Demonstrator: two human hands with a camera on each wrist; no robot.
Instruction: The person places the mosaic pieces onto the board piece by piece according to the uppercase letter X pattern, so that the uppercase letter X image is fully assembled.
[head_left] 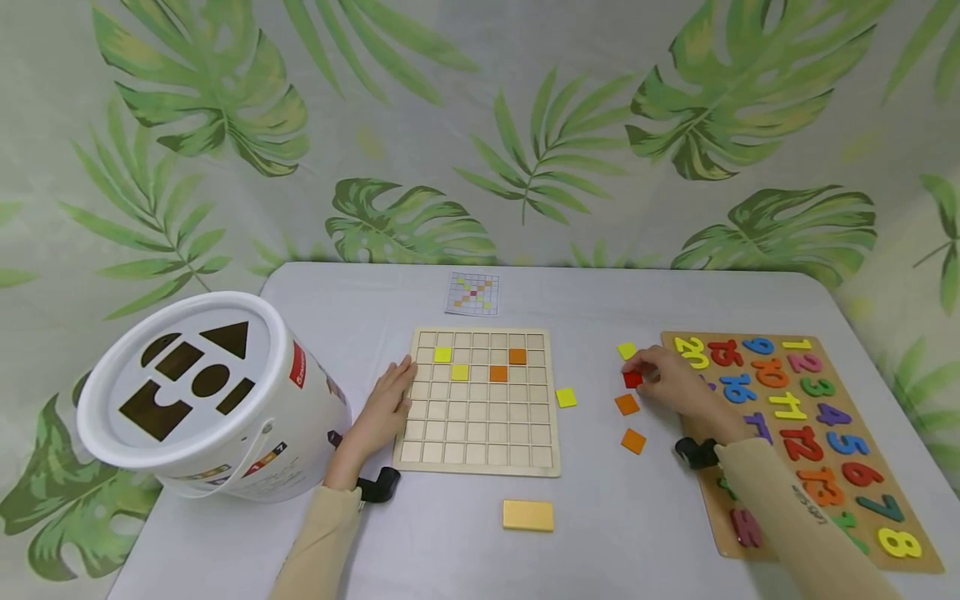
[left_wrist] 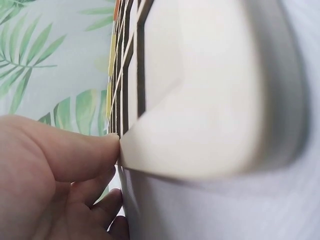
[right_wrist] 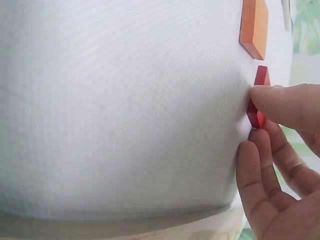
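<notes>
Two hands are shown on a grey tabletop (head_left: 450, 550). At lower left, a white shape-sorter bucket (head_left: 202, 400) lies tilted. The wooden grid board (head_left: 480, 417) at centre is touched at its left edge by the left hand (head_left: 386, 408), fingers nearly straight. Right of centre, a red square tile (head_left: 632, 380) is pinched by the right hand (head_left: 675, 387), beside a number puzzle (head_left: 810, 433).
</notes>
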